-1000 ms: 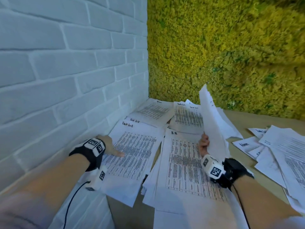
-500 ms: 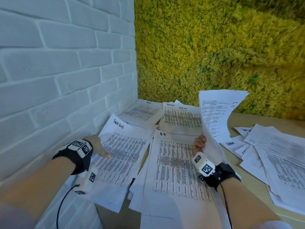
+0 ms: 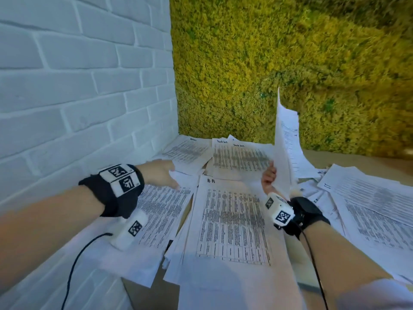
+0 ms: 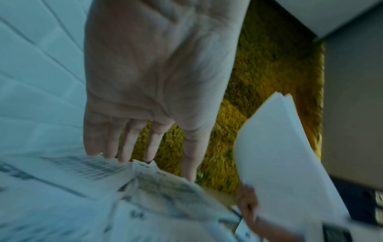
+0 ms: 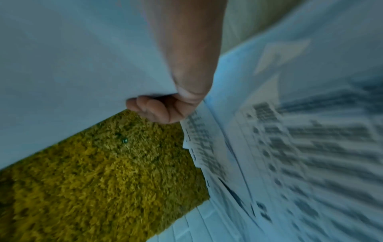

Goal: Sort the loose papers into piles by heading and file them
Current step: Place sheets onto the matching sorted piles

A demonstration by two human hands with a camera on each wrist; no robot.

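Observation:
Printed sheets cover the table. My right hand [image 3: 269,179] pinches a sheet of paper [image 3: 282,148] and holds it upright, edge-on, above the pile headed "H-R" [image 3: 232,222]. In the right wrist view the thumb and curled fingers [image 5: 165,113] clamp that paper sheet [image 5: 82,57]. My left hand [image 3: 161,173] reaches with straight fingers over the left pile [image 3: 161,211] by the brick wall, and in the left wrist view the fingertips [image 4: 124,157] meet the top edge of a printed sheet [image 4: 87,165]. "Task List" pages [image 3: 239,157] lie at the back.
A white brick wall [image 3: 78,97] runs along the left, and a yellow-green moss wall [image 3: 290,63] closes the back. Loose papers [image 3: 368,209] spread over the wooden table [image 3: 348,158] on the right. A black cable [image 3: 76,260] trails from my left wrist.
My left hand has moved forward from the middle of the left pile to its far edge. The sheet in my right hand has turned from face-on to edge-on and upright.

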